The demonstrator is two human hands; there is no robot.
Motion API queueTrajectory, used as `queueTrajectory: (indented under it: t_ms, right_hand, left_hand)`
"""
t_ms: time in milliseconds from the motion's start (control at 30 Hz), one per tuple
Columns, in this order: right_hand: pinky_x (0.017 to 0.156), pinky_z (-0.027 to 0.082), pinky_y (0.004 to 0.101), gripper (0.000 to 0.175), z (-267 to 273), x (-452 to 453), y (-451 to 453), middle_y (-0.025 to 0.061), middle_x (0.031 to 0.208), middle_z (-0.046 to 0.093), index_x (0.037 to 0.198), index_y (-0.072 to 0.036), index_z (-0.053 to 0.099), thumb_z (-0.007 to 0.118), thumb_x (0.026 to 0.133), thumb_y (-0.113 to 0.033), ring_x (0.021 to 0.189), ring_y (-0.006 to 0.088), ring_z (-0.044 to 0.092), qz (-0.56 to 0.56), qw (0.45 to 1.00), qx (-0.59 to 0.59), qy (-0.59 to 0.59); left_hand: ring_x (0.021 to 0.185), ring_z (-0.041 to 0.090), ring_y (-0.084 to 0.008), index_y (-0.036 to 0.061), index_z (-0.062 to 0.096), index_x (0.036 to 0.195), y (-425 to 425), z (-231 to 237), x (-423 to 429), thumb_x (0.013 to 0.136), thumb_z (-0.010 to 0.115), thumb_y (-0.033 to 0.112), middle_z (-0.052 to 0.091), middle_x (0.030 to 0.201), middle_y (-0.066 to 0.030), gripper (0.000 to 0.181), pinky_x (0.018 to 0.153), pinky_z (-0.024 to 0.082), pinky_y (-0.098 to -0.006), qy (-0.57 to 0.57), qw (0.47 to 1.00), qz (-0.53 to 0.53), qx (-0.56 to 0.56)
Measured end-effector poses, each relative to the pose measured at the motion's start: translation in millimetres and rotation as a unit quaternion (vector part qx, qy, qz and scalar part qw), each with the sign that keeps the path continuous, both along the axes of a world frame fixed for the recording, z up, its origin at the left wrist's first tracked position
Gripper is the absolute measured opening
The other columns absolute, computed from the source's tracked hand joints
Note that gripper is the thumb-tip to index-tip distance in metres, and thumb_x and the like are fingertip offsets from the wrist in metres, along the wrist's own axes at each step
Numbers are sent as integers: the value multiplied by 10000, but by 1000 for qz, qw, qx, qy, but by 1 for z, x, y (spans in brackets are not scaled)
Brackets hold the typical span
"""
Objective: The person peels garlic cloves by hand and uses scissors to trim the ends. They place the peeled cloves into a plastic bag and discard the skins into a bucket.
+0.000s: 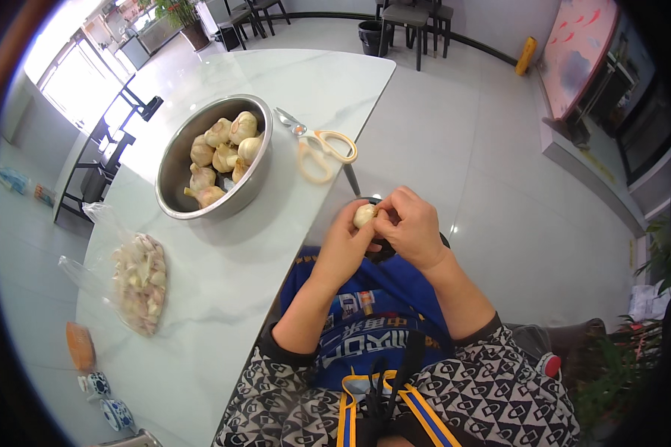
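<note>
My left hand (344, 240) holds a pale garlic bulb (364, 214) beyond the table's edge, over a dark container (381, 252) mostly hidden under my hands. The fingertips of my right hand (411, 226) pinch the right side of the same bulb. On the white marbled table (218, 279) stands a steel bowl (170, 167) with several whole garlic bulbs (223, 158) in it. Scissors (316, 146) with orange and white handles lie beside the bowl, blades slightly apart. Nearer me on the left, a clear plastic bag (140, 285) holds many garlic cloves.
An orange object (80, 346) and blue-and-white porcelain pieces (116, 414) stand at the table's lower left edge. A blue apron (369, 324) covers my lap. Dark chairs (405, 17) and a black bin (372, 38) stand beyond the table. A red-capped container (549, 366) and leafy plants are at right.
</note>
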State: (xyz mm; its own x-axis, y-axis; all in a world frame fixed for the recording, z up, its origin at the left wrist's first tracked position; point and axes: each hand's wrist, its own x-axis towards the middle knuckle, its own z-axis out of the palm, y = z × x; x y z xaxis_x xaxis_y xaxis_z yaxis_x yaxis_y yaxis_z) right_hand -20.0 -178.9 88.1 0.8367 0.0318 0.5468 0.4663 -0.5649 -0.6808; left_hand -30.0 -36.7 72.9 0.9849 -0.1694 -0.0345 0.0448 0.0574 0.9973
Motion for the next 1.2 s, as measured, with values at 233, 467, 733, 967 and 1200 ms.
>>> queueTrajectory:
  t_ms: [233, 467, 733, 967, 1200]
  right_hand:
    - [528, 495, 268, 82, -19, 7, 0, 63, 701, 611, 809, -6, 589, 610, 831, -83, 568, 124, 584, 72, 929, 287, 224]
    - [566, 547, 227, 126, -28, 14, -12, 79, 710, 622, 887, 4, 587, 528, 896, -107, 594, 119, 615, 179, 708, 587, 349]
    - [548, 558, 201, 117, -87, 36, -26, 78, 751, 629, 892, 7, 590, 529, 884, -93, 611, 118, 618, 138, 496, 761, 394]
    - [601, 569, 254, 119, -132, 42, -40, 105, 811, 638, 925, 31, 604, 546, 873, -60, 670, 144, 632, -7, 774, 509, 376]
    - [578, 532, 273, 134, -192, 66, -15, 113, 747, 662, 948, 16, 634, 563, 865, -61, 656, 168, 660, -57, 897, 279, 337]
  left_hand:
    - [925, 633, -173, -18, 424, 1330, 10, -6, -3, 941, 542, 92, 587, 1136, -113, 421, 803, 546, -293, 30, 989, -59, -136]
    - [1018, 628, -256, 10, 398, 1354, 18, -17, 0, 954, 540, 154, 572, 1188, -161, 448, 850, 545, -335, 74, 950, -78, -295]
    - [954, 563, -240, 36, 410, 1364, 29, -53, 14, 961, 534, 194, 527, 1213, -137, 450, 711, 497, -257, 155, 826, -105, -532]
    - [874, 593, -214, 68, 477, 1304, 38, -77, 26, 976, 513, 219, 577, 1132, -120, 363, 662, 489, -252, 157, 894, -95, -409]
    - [802, 607, -187, 90, 508, 1262, 30, -109, 35, 957, 515, 177, 608, 1063, -82, 317, 633, 475, -245, 235, 905, -34, -352]
